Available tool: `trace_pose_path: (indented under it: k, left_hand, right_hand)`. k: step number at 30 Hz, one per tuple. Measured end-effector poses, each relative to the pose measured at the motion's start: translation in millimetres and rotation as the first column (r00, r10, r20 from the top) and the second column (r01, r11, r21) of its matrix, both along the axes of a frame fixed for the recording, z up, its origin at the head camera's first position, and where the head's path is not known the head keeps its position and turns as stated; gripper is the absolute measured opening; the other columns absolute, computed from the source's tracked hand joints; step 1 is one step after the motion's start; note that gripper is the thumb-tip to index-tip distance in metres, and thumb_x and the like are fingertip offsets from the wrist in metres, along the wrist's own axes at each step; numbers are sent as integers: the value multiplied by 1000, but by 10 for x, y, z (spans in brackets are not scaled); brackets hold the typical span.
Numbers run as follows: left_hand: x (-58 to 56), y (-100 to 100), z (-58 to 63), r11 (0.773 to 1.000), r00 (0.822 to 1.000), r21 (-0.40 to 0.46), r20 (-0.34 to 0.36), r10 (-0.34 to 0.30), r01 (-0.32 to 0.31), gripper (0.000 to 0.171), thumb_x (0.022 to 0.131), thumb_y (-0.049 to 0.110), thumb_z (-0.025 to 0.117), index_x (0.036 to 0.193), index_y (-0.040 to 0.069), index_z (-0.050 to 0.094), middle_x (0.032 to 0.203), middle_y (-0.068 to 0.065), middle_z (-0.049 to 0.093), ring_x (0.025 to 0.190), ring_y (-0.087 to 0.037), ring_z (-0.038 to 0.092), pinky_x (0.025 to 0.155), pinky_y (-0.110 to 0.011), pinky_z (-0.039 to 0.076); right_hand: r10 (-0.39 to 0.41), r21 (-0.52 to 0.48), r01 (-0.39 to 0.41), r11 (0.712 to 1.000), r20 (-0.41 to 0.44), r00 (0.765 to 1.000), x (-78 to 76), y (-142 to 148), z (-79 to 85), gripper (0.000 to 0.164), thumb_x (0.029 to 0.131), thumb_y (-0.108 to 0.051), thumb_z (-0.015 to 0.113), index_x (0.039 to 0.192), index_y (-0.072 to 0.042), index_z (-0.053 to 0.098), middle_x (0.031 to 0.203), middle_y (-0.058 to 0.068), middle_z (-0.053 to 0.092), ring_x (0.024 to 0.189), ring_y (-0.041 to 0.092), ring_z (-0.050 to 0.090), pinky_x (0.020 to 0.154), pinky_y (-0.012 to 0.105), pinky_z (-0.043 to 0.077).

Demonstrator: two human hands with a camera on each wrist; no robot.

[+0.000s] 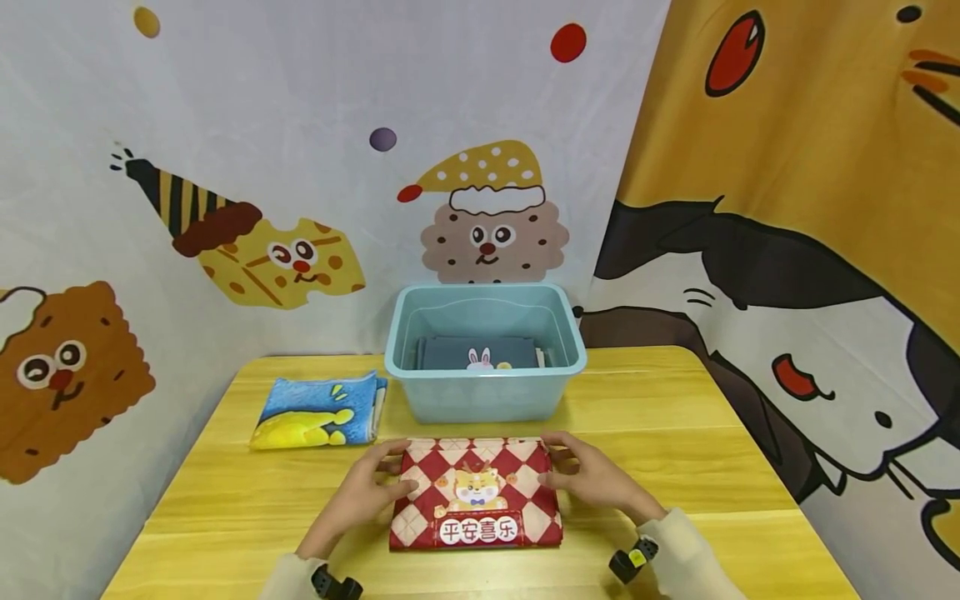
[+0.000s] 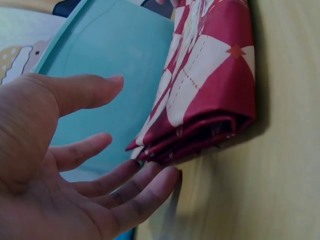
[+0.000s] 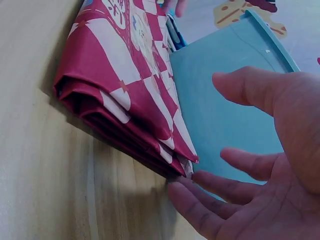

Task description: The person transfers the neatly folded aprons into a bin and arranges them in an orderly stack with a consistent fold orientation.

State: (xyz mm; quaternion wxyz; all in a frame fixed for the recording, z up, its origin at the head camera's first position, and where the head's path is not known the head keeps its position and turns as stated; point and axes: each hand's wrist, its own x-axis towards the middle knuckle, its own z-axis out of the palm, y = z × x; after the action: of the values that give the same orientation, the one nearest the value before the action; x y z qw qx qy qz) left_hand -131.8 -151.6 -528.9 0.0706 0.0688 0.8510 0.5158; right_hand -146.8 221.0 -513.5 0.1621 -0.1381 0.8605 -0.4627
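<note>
Two hands flank the red bundle (image 1: 476,496) — the left hand (image 1: 363,493) at its left side, the right hand (image 1: 596,477) at its right. Both have their fingers loosely spread and the thumbs raised apart from the cloth; the other fingertips are at its far corners, though whether they touch it I cannot tell. The red bundle lies folded in layers on the tabletop (image 1: 675,433), about midway between the left and right edges. Its upper face shows red and cream diamonds, a cartoon animal and four characters.

Beyond it a pale blue tub (image 1: 483,398) stands at the middle of the back edge, with a grey bundle (image 1: 442,353) inside bearing a printed rabbit. Near the back left corner lies a blue bundle (image 1: 318,412) with a yellow print — just left of the tub. Behind hangs a printed curtain (image 1: 300,100).
</note>
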Motion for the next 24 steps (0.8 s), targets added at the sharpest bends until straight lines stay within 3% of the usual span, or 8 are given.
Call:
trace_pose_path:
  k: [4, 8, 11, 18, 24]
  left_hand:
    - [20, -62, 1, 995, 992, 98, 127, 1, -14, 61, 81, 14, 74, 135, 11, 48, 128, -18, 51, 103, -29, 58, 79, -38, 54]
    - [50, -94, 11, 976, 959, 208, 283, 2, -63, 64, 83, 14, 71, 139, 6, 41, 130, -24, 46, 98, -25, 60, 72, -39, 57]
    - [66, -81, 16, 964, 935, 241, 355, 20, -112, 64, 84, 13, 70, 139, 4, 39, 130, -24, 46, 96, -24, 61, 69, -41, 57]
    - [105, 7, 75, 969, 927, 173, 359, 108, -179, 61, 81, 9, 71, 135, -1, 44, 119, -23, 51, 91, -24, 60, 65, -39, 57]
    - [86, 71, 96, 980, 927, 60, 339, 159, -190, 61, 80, 8, 72, 134, 0, 44, 108, -19, 54, 80, -22, 61, 63, -36, 57]
  right_hand:
    - [-36, -15, 36, 999, 19, 999, -11, 10, -41, 68, 83, -29, 72, 139, -8, 39, 133, 16, 49, 112, 33, 55, 92, 46, 48]
    - [-66, -20, 67, 998, 53, 996, -4, -3, -37, 70, 82, -28, 73, 139, -8, 38, 130, 16, 51, 110, 32, 57, 89, 44, 50]
    - [-83, -18, 84, 996, 90, 993, 1, -17, -36, 70, 82, -29, 73, 139, -8, 38, 127, 16, 53, 110, 31, 56, 86, 44, 51]
    - [-130, -69, 146, 987, 202, 971, 16, -89, -50, 69, 82, -25, 73, 139, -9, 39, 121, 16, 52, 100, 25, 56, 69, 38, 56]
    - [-175, -32, 185, 982, 192, 966, 27, -159, -52, 72, 79, -24, 75, 139, -5, 38, 119, 16, 53, 96, 24, 56, 64, 35, 56]
